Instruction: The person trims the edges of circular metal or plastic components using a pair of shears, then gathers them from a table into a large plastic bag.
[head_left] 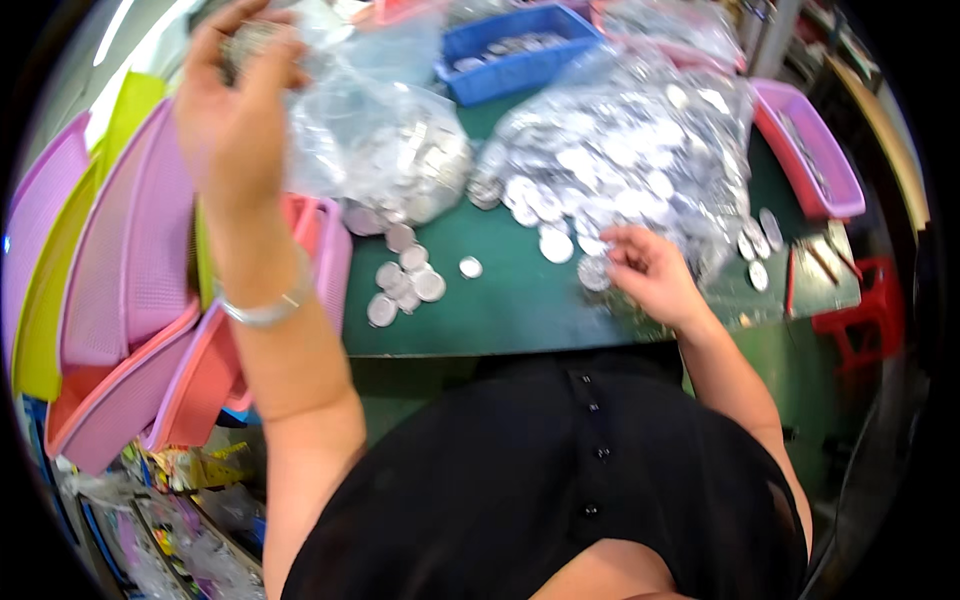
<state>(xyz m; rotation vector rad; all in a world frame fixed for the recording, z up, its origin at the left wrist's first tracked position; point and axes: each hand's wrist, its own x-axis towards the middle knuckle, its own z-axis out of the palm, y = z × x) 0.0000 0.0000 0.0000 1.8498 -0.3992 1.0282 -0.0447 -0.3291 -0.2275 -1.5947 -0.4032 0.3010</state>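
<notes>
My left hand (235, 110) is raised at the upper left, its fingers curled around a blurred, greyish silver round piece (255, 45), perhaps more than one. Below it on the green table lies a loose group of silver discs (410, 280), with a single small disc (470, 267) to their right. My right hand (655, 275) hovers low over the table, fingers bent and apart, with no held thing visible. Just left of its thumb is a ridged silver disc (594, 272); whether they touch I cannot tell. Beyond it, a large clear bag (690, 130) spills many discs.
Another clear bag (380, 130) of discs stands at the left. Behind sits a blue bin (470, 85) with discs; a pink bin (840, 185) is at the right. Stacked purple, green and red baskets (125, 250) crowd the left. A red stool (875, 310) stands beyond the right edge.
</notes>
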